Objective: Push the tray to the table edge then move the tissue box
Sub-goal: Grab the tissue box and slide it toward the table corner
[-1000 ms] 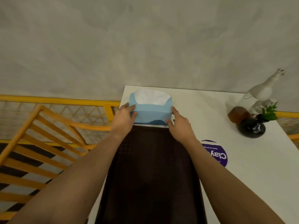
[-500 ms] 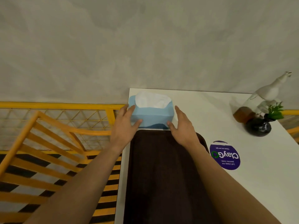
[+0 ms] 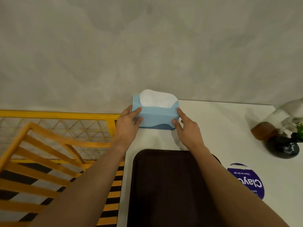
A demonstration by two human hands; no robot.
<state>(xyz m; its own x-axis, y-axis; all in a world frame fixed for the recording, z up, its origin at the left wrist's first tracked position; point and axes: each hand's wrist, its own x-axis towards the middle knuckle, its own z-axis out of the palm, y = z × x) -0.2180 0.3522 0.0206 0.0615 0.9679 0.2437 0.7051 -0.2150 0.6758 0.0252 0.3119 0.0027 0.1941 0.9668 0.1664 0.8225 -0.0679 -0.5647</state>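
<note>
A light blue tissue box (image 3: 156, 117) with white tissue on top stands at the far left corner of the white table (image 3: 229, 128), against the grey wall. My left hand (image 3: 127, 126) grips its left end and my right hand (image 3: 186, 128) grips its right end. A dark brown tray (image 3: 165, 185) lies on the table below the box, along the table's left edge, with a strip of bare table between tray and box. My forearms cross over the tray's sides.
A round purple sticker (image 3: 247, 181) lies right of the tray. At the far right stand a black vase with a green plant (image 3: 283, 148), a brown block (image 3: 262, 131) and a white bottle (image 3: 288, 108). Yellow railings (image 3: 57, 115) and an orange wooden chair (image 3: 41, 153) are left of the table.
Both hands have closed on the ends of the tissue box and moved it away from the tray toward the wall corner. A gap of bare table now shows between box and tray.
</note>
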